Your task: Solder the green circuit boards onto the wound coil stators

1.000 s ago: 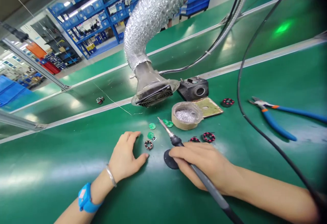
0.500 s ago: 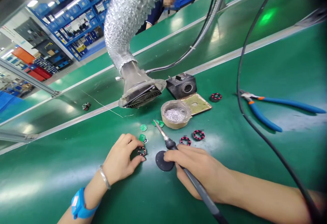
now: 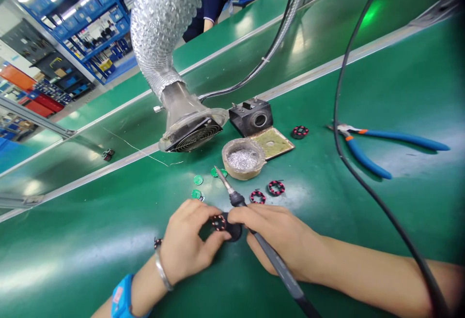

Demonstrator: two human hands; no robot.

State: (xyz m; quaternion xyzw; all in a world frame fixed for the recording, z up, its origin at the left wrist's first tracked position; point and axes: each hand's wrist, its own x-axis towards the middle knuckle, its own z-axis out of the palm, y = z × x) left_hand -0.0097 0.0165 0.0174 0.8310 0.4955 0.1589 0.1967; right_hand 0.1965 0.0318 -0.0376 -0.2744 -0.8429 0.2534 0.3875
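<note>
Between thumb and index finger, my left hand (image 3: 194, 234) holds a small ring-shaped coil (image 3: 218, 222) at the left edge of a black round pad (image 3: 234, 229). My right hand (image 3: 278, 238) grips a soldering iron (image 3: 278, 262), its tip pointing up and left, above the pad. Small green discs (image 3: 198, 180) lie beyond the hands. Two red and black coils (image 3: 276, 188) rest just past my right hand. Another coil (image 3: 157, 243) is partly hidden behind my left wrist.
A fume hood (image 3: 194, 131) on a silver duct hangs over the bench. Behind the iron stand a round tub (image 3: 243, 158), a sponge tray (image 3: 274, 143) and a black holder (image 3: 251, 117). Pliers (image 3: 370, 158) and a dangling cable (image 3: 358, 182) are at the right. A person (image 3: 207, 10) is across.
My left hand has moved right with the coil, bringing it to the black pad. The coil near my left wrist has come into view. The whole view has shifted slightly.
</note>
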